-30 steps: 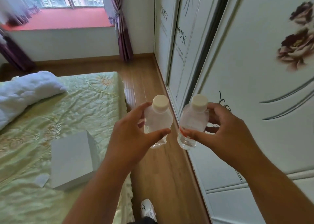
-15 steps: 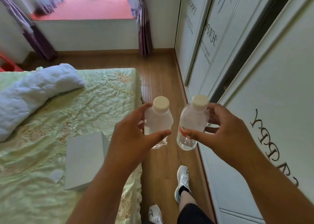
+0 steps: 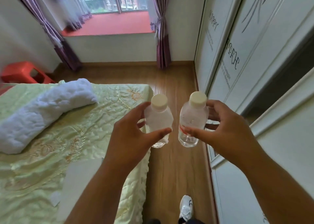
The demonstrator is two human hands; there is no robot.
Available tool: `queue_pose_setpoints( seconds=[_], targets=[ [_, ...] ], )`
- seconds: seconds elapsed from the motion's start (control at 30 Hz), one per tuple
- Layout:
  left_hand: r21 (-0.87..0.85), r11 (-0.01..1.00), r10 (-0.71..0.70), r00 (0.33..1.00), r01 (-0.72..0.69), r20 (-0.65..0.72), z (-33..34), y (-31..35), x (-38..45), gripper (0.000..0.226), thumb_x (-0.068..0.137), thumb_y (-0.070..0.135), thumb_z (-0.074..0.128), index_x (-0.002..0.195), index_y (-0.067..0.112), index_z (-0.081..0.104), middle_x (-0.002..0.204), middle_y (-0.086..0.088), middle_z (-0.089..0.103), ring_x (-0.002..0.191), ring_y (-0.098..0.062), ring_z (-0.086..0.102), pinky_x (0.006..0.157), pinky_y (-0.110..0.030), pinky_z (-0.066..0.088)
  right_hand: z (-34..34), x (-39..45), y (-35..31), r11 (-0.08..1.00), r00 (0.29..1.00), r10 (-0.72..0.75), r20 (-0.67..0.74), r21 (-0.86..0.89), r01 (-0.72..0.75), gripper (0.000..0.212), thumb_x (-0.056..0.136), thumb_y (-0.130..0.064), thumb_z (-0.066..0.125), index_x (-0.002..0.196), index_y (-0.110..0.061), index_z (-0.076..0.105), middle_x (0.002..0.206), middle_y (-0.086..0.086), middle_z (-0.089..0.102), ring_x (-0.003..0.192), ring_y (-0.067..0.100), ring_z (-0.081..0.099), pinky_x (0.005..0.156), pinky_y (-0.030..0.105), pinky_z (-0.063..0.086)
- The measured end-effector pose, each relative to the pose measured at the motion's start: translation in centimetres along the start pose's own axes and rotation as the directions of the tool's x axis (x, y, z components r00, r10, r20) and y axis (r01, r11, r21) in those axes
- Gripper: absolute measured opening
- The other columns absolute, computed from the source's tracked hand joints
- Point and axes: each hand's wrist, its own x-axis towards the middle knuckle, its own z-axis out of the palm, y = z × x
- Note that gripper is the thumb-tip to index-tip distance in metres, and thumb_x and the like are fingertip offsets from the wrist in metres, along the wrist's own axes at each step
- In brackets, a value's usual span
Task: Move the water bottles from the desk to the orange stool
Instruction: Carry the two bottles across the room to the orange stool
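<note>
I carry two small clear water bottles with white caps, upright, in front of me above the wooden floor. My left hand (image 3: 130, 135) is shut on the left bottle (image 3: 158, 117), thumb in front and fingers behind. My right hand (image 3: 226, 133) is shut on the right bottle (image 3: 192, 120) the same way. The two bottles are a short gap apart. The orange stool (image 3: 18, 72) stands far off at the left, beyond the bed's far corner by the wall. The desk is out of view.
A bed with a green quilted cover (image 3: 71, 138) fills the left, bearing a rolled white blanket (image 3: 42, 111) and a white box (image 3: 79, 181). A white wardrobe (image 3: 254, 70) lines the right. A strip of wooden floor (image 3: 175, 87) runs between them to the window wall and purple curtains (image 3: 161, 41).
The view has swung left and forward along the aisle: the window and the orange stool have come into sight. Both hands hold the bottles the same way throughout.
</note>
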Motion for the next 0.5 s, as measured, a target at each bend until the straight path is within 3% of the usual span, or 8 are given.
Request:
queue_pose_setpoints(
  seconds=[0.3, 0.5],
  targets=[
    [-0.026, 0.999, -0.025, 1.000, 0.025, -0.018, 3.5, 0.3, 7.1, 0.085, 0.058, 0.055, 0.090, 0.135, 0.038, 0.060, 0.121, 0.022, 0.069, 0.112, 0.000, 0.066, 0.097, -0.029, 0.057, -3.2, 8.5, 2.5, 0.999, 0.999, -0.010, 0.050, -0.038, 0.012, 0.080, 0.061, -0.059, 0.084, 0.129, -0.045, 0.044, 0.115, -0.026, 0.054, 0.089, -0.016, 0.053, 0.062, -0.006, 0.037],
    [-0.009, 1.000, -0.021, 0.999, 0.022, 0.043, 4.9, -1.1, 13.0, 0.090, 0.058, 0.055, 0.091, 0.140, 0.037, 0.057, 0.126, 0.022, 0.067, 0.114, 0.001, 0.064, 0.098, -0.030, 0.056, -3.0, 13.7, 3.7, 0.996, 0.997, 0.041, 0.062, -0.083, -0.036, 0.083, 0.061, -0.061, 0.083, 0.132, -0.044, 0.044, 0.121, -0.023, 0.057, 0.102, -0.005, 0.055, 0.073, 0.000, 0.037]
  ],
)
